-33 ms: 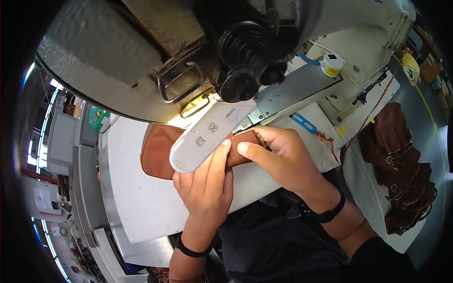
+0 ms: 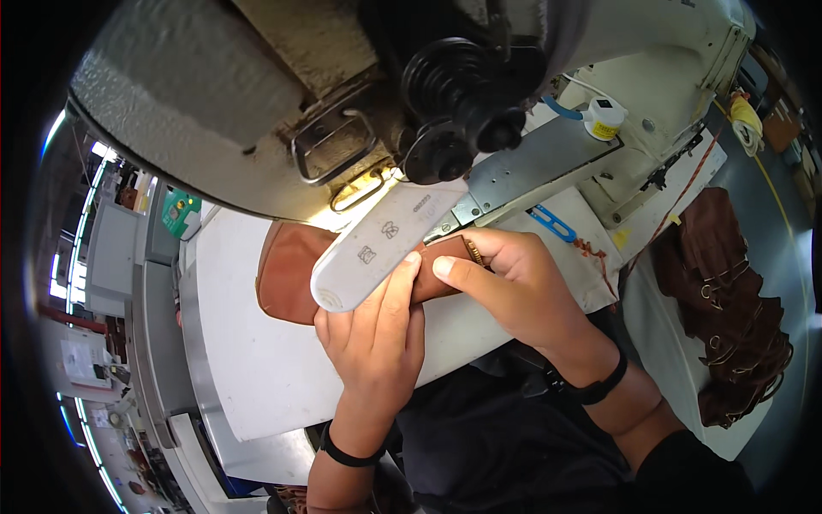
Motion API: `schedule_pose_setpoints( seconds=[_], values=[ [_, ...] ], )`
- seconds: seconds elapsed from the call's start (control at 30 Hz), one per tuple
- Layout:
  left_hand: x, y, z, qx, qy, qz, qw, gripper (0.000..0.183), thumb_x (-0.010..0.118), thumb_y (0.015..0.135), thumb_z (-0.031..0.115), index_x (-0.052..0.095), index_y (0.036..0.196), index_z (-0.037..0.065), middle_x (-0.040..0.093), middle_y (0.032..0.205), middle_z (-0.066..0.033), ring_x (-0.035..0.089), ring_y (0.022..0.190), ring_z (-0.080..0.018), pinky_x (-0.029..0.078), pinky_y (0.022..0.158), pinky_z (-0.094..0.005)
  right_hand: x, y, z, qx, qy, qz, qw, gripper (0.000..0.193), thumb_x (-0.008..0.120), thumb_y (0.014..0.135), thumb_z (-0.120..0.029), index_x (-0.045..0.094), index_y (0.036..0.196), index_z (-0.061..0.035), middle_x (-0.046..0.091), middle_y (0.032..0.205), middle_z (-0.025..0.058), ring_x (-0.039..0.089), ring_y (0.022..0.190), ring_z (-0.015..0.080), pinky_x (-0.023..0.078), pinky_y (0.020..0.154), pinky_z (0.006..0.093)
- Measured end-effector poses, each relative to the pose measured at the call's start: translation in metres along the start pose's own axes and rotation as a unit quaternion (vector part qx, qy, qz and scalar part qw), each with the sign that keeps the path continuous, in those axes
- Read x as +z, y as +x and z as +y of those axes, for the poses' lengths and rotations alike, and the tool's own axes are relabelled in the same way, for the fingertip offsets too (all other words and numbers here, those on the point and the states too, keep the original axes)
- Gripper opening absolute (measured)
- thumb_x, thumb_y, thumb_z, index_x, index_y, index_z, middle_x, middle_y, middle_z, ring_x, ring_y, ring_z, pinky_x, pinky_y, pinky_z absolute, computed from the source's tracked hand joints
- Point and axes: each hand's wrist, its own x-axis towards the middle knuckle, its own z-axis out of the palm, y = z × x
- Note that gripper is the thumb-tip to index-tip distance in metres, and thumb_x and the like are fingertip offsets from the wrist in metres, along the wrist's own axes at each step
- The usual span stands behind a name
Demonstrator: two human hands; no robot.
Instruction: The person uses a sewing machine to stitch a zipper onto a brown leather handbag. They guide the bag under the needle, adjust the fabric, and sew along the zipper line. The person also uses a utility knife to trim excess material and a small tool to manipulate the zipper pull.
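Observation:
A brown leather piece with a curved edge lies under the sewing machine head. A white rounded plate hangs over its middle and hides part of it. My left hand holds the leather's near edge, fingers together; some fingertips are out of sight beneath the plate. Its index fingertip shows by the plate's edge. My right hand grips the narrower right part of the leather, thumb on top and fingers curled round the end. A toothed, brass-coloured strip like a zipper shows beside those fingers. The needle area is hidden.
The sewing machine looms above, its lamp lit. Its metal bed carries a white-capped container. A blue tool lies on the white tabletop, near reddish thread. Dark brown leather pieces with metal rings are piled at right.
The view has shifted very slightly. Both hands keep the same hold on the leather piece.

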Motion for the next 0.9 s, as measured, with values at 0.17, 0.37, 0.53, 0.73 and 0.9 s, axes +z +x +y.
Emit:
schedule_pose_setpoints(
  seconds=[0.17, 0.37, 0.53, 0.73, 0.9],
  values=[
    [-0.001, 0.003, -0.001, -0.002, 0.005, -0.003, 1.0, 0.054, 0.078, 0.077, 0.001, 0.069, 0.13, 0.008, 0.071, 0.129, -0.0058, 0.062, 0.118, -0.0261, 0.04, 0.103, -0.0385, 0.001, 0.002, -0.012, 0.034, 0.075, -0.009, 0.997, 0.025, 0.061, 0.104, -0.01, 0.072, 0.118, 0.0082, 0.075, 0.105, 0.0072, 0.067, 0.096, 0.009, 0.054, 0.088, 0.0263],
    [0.002, 0.007, -0.004, -0.014, 0.001, -0.003, 1.0, 0.056, 0.078, 0.075, 0.001, 0.069, 0.13, 0.008, 0.071, 0.128, -0.0055, 0.062, 0.117, -0.0262, 0.04, 0.102, -0.0389, 0.009, 0.007, -0.006, -0.044, -0.178, 0.109, 0.977, 0.028, 0.069, 0.099, -0.019, 0.069, 0.082, 0.003, 0.064, 0.063, 0.011, 0.062, 0.06, 0.011, 0.047, 0.057, 0.0324],
    [0.001, 0.008, -0.004, -0.008, 0.007, 0.005, 1.0, 0.057, 0.079, 0.074, 0.002, 0.069, 0.129, 0.008, 0.072, 0.128, -0.0047, 0.062, 0.116, -0.0256, 0.041, 0.101, -0.0389, 0.015, 0.009, -0.008, -0.106, -0.326, 0.216, 0.914, 0.037, 0.074, 0.095, -0.024, 0.059, 0.071, -0.0006, 0.057, 0.057, 0.0166, 0.056, 0.049, 0.0279, 0.042, 0.049, 0.038],
    [0.001, 0.011, -0.004, -0.009, 0.001, 0.005, 1.0, 0.056, 0.079, 0.074, 0.003, 0.07, 0.129, 0.008, 0.072, 0.128, -0.0042, 0.062, 0.116, -0.0253, 0.041, 0.102, -0.0386, 0.02, 0.012, -0.001, -0.167, -0.412, 0.263, 0.856, 0.033, 0.075, 0.094, -0.022, 0.06, 0.071, -0.0046, 0.062, 0.063, 0.015, 0.064, 0.055, 0.0316, 0.046, 0.05, 0.0405],
    [0.001, 0.008, -0.006, -0.015, 0.002, 0.006, 1.0, 0.055, 0.079, 0.075, 0.003, 0.07, 0.129, 0.009, 0.072, 0.129, -0.0033, 0.062, 0.116, -0.0252, 0.041, 0.102, -0.0387, 0.021, 0.013, -0.002, -0.276, -0.442, 0.293, 0.802, 0.023, 0.073, 0.092, -0.019, 0.061, 0.081, -0.0035, 0.067, 0.078, 0.0156, 0.067, 0.065, 0.0347, 0.049, 0.056, 0.0438]
  ],
)
